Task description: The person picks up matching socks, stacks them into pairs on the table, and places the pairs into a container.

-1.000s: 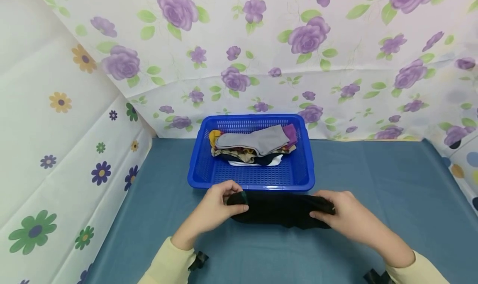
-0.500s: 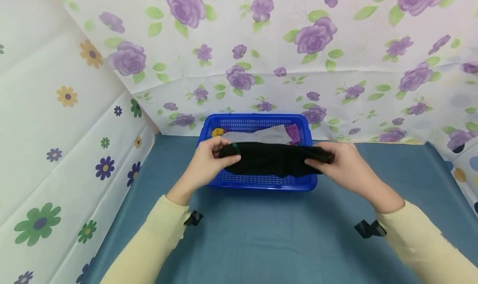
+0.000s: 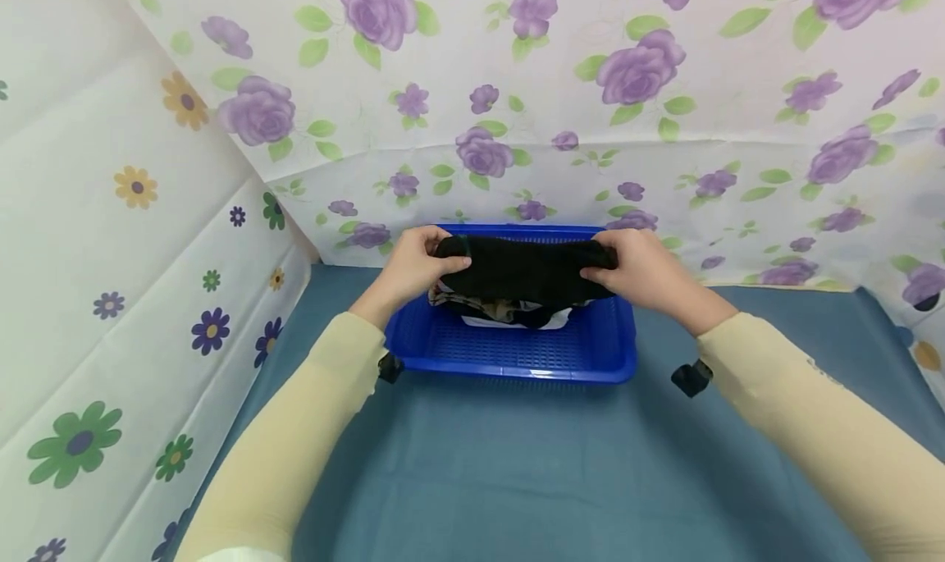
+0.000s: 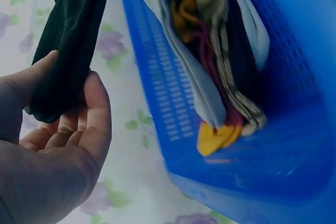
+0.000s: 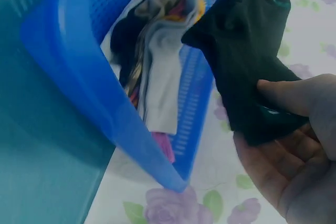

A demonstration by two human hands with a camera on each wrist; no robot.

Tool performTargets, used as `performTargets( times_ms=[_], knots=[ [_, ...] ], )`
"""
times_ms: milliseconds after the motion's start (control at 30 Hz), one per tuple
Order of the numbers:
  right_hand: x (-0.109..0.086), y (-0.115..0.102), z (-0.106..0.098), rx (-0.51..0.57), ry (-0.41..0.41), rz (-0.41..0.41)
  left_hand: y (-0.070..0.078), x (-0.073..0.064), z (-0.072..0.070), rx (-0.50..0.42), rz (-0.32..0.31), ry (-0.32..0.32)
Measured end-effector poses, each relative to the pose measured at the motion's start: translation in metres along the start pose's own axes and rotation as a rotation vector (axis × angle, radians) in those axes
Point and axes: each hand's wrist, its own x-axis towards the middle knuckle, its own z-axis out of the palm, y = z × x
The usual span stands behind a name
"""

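Observation:
A black sock is stretched sideways above the blue basket. My left hand pinches its left end between thumb and fingers, near a thin green band. At the other end my right hand pinches it the same way. In the right wrist view the black sock shows a bent heel shape. Below lies a stack of folded socks inside the basket: a grey sock, a yellow-tipped one and a patterned beige one. In the head view the black sock hides most of this stack.
The basket stands on a blue-grey cloth against a flowered backdrop. To the left rises a white sheet with daisies. The basket's front floor shows bare mesh.
Both hands have carried the black sock forward and up, from in front of the basket to above the sock stack inside it. Their pinch on both ends is unchanged.

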Motion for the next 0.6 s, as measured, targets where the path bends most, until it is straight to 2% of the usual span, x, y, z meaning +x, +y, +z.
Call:
performTargets(
  times_ms=[100, 267, 400, 600],
  knots=[
    [0.017, 0.002, 0.003, -0.044, -0.063, 0.005, -0.006, 0.013, 0.0, 0.027, -0.034, -0.011],
    [0.039, 0.009, 0.008, -0.068, -0.13, 0.02, -0.007, 0.027, 0.004, 0.091, -0.088, -0.031],
    [0.051, 0.013, 0.012, -0.058, -0.152, 0.046, -0.006, 0.036, 0.004, 0.157, -0.08, 0.011],
    [0.066, 0.013, 0.017, -0.063, -0.159, 0.038, -0.01, 0.048, 0.005, 0.292, -0.084, 0.068]
  ],
)
